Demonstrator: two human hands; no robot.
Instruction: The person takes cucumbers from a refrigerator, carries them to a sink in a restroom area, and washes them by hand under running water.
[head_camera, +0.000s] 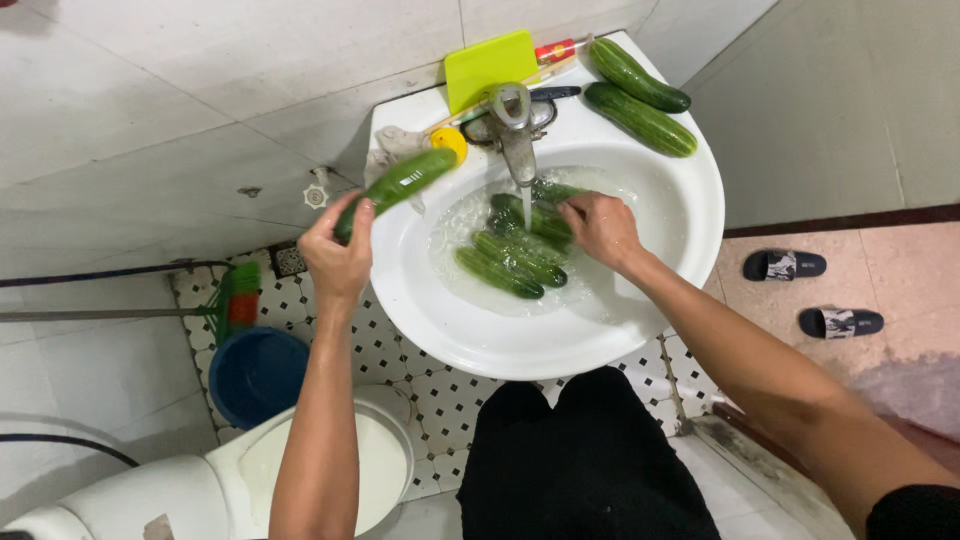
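Observation:
My left hand (338, 255) grips one end of a green cucumber (405, 181) and holds it raised over the left rim of the white sink (560, 345). My right hand (600, 228) reaches into the water-filled basin and rests on the cucumbers (510, 260) lying there, under the running metal tap (515, 125). Whether its fingers hold one I cannot tell. Two more cucumbers (640, 95) lie on the sink's back right ledge.
A yellow-green board (490, 65) leans behind the tap, with a yellow round object (450, 142) and a cloth (395, 150) beside it. Below left are a blue bucket (258, 375), a white toilet (240, 470) and a brush (240, 295). Two slippers (810, 295) lie at right.

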